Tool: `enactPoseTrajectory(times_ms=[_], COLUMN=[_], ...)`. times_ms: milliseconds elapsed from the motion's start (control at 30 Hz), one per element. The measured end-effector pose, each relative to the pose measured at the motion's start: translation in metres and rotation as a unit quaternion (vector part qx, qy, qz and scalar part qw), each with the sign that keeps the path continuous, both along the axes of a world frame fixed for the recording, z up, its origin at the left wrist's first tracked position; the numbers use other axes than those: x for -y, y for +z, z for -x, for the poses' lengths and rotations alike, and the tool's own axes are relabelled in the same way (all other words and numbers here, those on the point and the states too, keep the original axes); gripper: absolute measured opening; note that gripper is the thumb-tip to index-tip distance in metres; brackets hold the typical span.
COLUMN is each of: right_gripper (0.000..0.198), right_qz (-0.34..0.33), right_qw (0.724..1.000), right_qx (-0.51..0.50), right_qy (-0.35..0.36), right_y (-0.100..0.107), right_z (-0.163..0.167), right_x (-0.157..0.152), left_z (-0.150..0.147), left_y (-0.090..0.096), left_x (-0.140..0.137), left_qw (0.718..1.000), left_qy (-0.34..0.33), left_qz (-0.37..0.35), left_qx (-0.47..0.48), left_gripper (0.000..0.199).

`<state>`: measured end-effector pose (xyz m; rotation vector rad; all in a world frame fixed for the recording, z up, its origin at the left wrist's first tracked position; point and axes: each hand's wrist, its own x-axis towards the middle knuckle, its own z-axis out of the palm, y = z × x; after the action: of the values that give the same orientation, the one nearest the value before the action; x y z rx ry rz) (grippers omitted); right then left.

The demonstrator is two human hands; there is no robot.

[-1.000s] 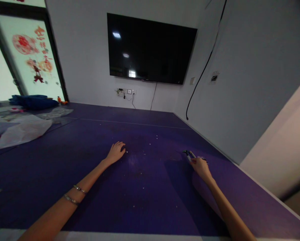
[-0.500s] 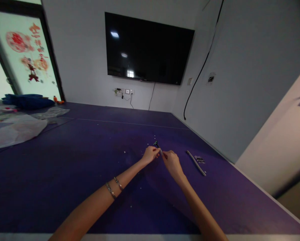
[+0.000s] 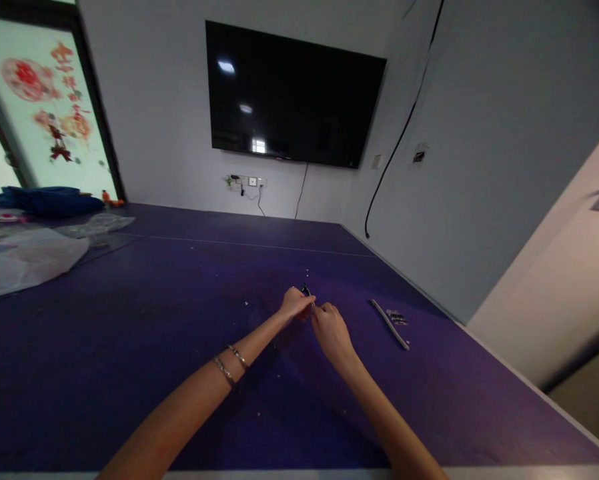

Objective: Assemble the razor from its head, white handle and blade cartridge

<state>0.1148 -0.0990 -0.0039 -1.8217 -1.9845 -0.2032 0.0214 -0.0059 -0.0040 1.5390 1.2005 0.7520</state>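
Over the purple tabletop (image 3: 189,373), both hands meet around a small, thin, dark thing with a T-shaped head that looks like a razor (image 3: 305,291). My left hand (image 3: 295,303) is closed around its upper part, the thumb pressed along it, and the dark head shows just above the fingers. Close beside it, my right hand (image 3: 329,325) pinches the lower end, where a pale bit shows between the hands. Most of the razor is hidden by my fingers. To the right lie a slim grey tube-like strip (image 3: 389,325) and a small clear packet (image 3: 397,317) with dark pieces.
White crumbs (image 3: 246,303) are scattered on the tabletop. At the far left lie clear plastic sheets (image 3: 34,257), a dark blue cloth (image 3: 49,200) and a small orange object (image 3: 106,197). A black cable (image 3: 394,153) hangs down the right wall; a television (image 3: 294,93) is mounted ahead.
Both hands have moved slightly left and closer together. My left hand now covers more of the razor, whose head has turned more upright. The view has shifted a little.
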Motion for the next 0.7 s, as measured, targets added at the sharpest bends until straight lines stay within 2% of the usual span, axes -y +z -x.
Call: enactPoseTrajectory(times_ms=[167,300,467,700], right_gripper=[0.026,0.029,0.03,0.031], right_qz=[0.015,0.018,0.023,0.028], right_qw=[0.995,0.988,0.981,0.975], right_qx=[-0.09,-0.153,-0.193,-0.22], right_qy=[0.028,0.015,-0.009,-0.019], right_y=[0.0,-0.008,-0.021,-0.039], right_z=[-0.011,-0.035,-0.065,-0.088], right_x=[0.014,0.026,0.037,0.041], left_z=[0.025,0.053,0.072,0.074], left_y=[0.005,0.008,0.005,-0.008], left_x=[-0.023,-0.05,-0.071,-0.077], left_qw=[0.991,0.962,0.94,0.914], left_qy=[-0.061,-0.078,-0.071,-0.08], left_qz=[0.045,0.016,-0.007,-0.066], left_qx=[-0.108,-0.262,-0.333,-0.392], left_gripper=[0.025,0.022,0.025,0.024])
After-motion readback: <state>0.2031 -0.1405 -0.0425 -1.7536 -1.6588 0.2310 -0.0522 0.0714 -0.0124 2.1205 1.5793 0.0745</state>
